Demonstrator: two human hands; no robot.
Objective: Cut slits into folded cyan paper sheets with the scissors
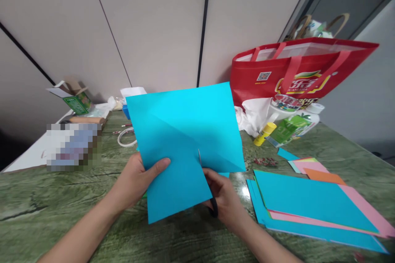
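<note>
A sheet of bright blue paper [182, 131] is held up over the table, with a cut running in from its right lower side. My left hand [138, 178] grips the sheet's left edge, thumb on the near face and the other fingers hidden behind. In my right hand [220, 193] is a pair of scissors [213, 207] with a black handle. One thin blade shows above the paper at the inner end of the cut; the rest of the scissors is mostly covered by paper and fingers.
To the right lies a stack of coloured paper [314, 201], with paper scraps [311, 165] beyond it. A yellow glue stick [265, 133], a red bag [262, 65] and white tissue [254, 115] stand behind. At left are a white tape roll [126, 137] and a green box [77, 104].
</note>
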